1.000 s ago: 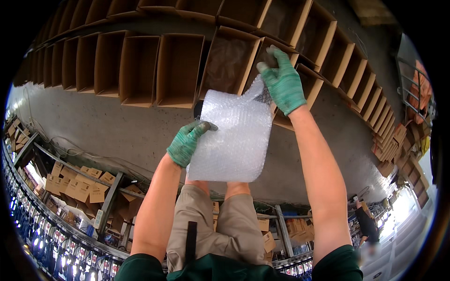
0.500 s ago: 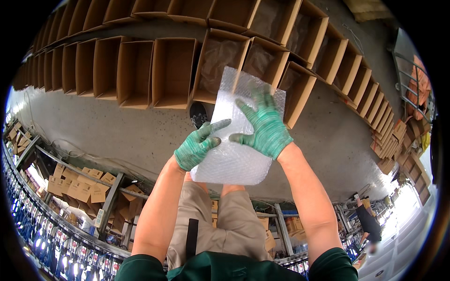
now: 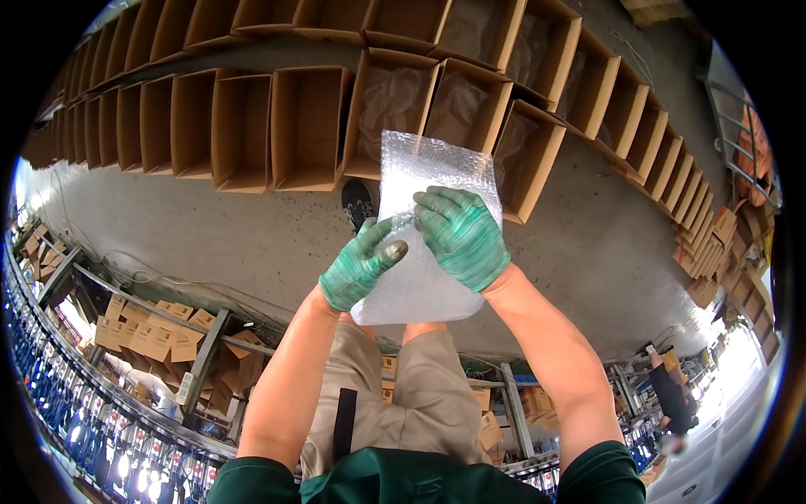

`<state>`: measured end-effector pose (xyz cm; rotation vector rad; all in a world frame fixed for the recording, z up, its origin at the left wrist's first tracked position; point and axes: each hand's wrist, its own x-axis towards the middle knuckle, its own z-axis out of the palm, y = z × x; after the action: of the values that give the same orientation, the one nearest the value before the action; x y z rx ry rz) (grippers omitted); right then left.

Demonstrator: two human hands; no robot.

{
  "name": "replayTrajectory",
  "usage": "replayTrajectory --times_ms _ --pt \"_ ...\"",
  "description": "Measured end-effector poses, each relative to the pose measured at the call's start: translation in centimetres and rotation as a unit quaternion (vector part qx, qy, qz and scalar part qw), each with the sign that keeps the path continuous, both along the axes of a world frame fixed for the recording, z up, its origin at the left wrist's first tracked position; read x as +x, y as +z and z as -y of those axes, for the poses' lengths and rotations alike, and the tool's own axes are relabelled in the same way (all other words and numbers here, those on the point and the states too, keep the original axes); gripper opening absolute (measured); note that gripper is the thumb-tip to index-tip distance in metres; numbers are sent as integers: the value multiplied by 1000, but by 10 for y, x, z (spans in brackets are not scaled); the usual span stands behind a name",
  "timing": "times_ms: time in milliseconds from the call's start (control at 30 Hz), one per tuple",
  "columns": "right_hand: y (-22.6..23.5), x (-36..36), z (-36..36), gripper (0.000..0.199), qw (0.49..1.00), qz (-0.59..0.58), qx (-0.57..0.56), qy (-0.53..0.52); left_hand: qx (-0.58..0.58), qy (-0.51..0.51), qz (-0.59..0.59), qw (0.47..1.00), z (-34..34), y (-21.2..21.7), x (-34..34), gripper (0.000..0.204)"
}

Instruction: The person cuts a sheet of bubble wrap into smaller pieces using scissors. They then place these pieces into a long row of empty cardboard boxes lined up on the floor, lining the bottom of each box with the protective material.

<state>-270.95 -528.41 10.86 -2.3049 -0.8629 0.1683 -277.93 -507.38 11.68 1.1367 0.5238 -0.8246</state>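
Glossy, dimpled plastic bubble wrap (image 3: 424, 290); matt, knitted cloth gloves (image 3: 466, 239); matt cardboard boxes (image 3: 309, 126); smooth, faintly shiny floor (image 3: 252, 235).

Grey floor (image 3: 252, 227) spans the middle of the frame. A metal rack (image 3: 206, 357) lines the lower left; bright light (image 3: 743, 340), its source unclear, glares lower right.

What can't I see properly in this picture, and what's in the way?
In the head view:
Part of the bubble wrap: covered by the left hand and right hand.
The right palm: hidden behind the hand's own back.
The upper row of cardboard boxes: cut off by the top edge.
The other person: too small and blurry to see clearly.
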Motion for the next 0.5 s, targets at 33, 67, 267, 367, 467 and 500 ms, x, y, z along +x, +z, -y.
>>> replayTrajectory --times_ms 33,67,267,367,467,500 --pt "1 -1 0 24 1000 6 1 -9 16 -12 -2 1000 3 2 2 56" --pt "3 0 -1 23 1000 11 4 -17 34 -23 -4 999 4 4 4 61" --pt "45 -1 -2 28 998 9 53 -31 151 41 15 988 3 -13 -13 82" --pt "44 -6 6 42 992 -113 47 26 86 80 0 993 -2 7 -5 87" --pt "51 2 13 44 974 -213 62 50 102 45 21 994 -5 17 0 90" --pt "54 7 14 49 956 -281 79 17 125 21 40 991 -6 22 2 91"
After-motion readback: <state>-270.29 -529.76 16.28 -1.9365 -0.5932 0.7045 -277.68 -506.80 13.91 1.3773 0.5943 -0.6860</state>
